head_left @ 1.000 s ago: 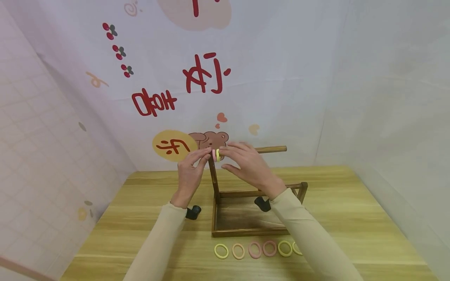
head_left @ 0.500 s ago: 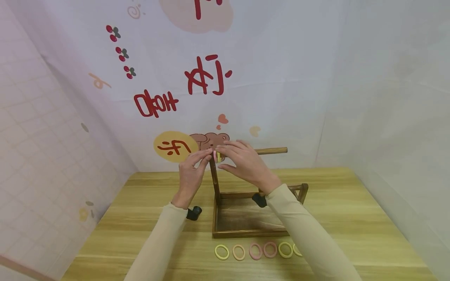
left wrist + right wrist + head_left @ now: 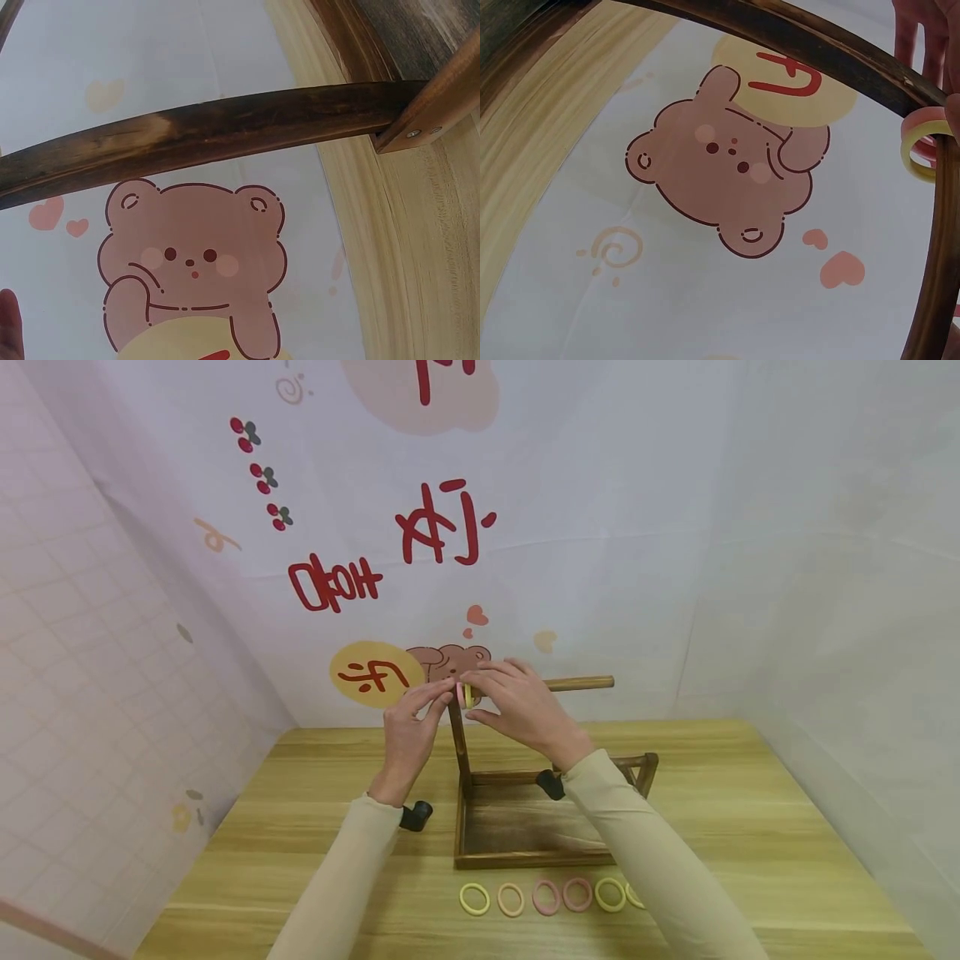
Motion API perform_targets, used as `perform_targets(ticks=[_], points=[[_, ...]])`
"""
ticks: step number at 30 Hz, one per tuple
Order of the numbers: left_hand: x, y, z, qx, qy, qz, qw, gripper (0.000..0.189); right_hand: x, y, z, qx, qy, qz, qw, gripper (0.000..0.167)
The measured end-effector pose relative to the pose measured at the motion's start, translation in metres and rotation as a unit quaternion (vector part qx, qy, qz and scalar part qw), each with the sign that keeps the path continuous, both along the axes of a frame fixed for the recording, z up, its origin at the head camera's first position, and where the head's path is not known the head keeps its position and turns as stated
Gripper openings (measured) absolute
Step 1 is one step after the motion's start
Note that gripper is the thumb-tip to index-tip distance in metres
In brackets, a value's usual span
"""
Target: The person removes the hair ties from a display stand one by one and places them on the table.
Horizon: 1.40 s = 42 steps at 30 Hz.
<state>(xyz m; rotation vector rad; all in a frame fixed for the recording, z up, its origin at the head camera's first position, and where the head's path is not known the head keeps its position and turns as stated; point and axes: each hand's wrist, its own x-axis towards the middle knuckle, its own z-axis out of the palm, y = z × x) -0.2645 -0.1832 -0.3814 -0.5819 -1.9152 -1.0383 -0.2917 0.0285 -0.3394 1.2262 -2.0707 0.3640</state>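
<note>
In the head view a brown wooden rack (image 3: 459,752) stands on the table, with a bar (image 3: 581,682) running right from its post. At the bar's left end a pink ring (image 3: 461,695) and a yellow ring (image 3: 468,696) hang side by side, also seen in the right wrist view as a pink ring (image 3: 924,116) and yellow ring (image 3: 909,154). My left hand (image 3: 407,735) pinches at the pink ring beside the post top. My right hand (image 3: 525,710) holds the yellow ring between fingers and thumb. The hands partly hide both rings.
Several rings lie in a row in front of the rack, among them a yellow ring (image 3: 474,899) and a pink ring (image 3: 546,897). The rack's base tray (image 3: 532,860) lies under the bar. Behind the wooden table (image 3: 315,860) hangs a printed white cloth (image 3: 600,485).
The whole head view has shifted slightly. My right hand has moved a little left along the bar relative to the rack; the left hand keeps its place at the post top.
</note>
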Motion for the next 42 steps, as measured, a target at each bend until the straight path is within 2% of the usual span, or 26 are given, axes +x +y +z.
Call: perform_targets(ticks=[4,8,15,22,29,42], points=[[0.0005,-0.0007,0.0,0.003,-0.006,-0.003,1.0,0.025,-0.0006,-0.0018,-0.0004,-0.001,0.003,-0.003,1.0,0.053],[-0.0003,-0.0004,-0.0003,0.002,0.005,-0.004,1.0,0.025,-0.0017,-0.0027,-0.0019,-0.003,0.006,-0.005,1.0,0.053],[0.0,-0.0004,0.0006,0.004,-0.001,-0.006,1.0,0.024,-0.0025,-0.0031,-0.0031,-0.001,0.01,-0.012,0.9999,0.051],[0.0,-0.0004,0.0006,-0.001,0.009,-0.002,1.0,0.024,-0.0025,-0.004,-0.003,-0.002,0.014,-0.011,0.9998,0.049],[0.0008,-0.0004,0.0002,0.001,-0.002,-0.007,1.0,0.024,-0.0011,-0.0043,-0.0033,-0.008,0.01,-0.011,0.9999,0.045],[-0.0002,0.0006,0.0002,0.0,0.005,0.002,1.0,0.023,0.002,0.0022,-0.0021,-0.016,0.014,-0.019,0.9996,0.044]])
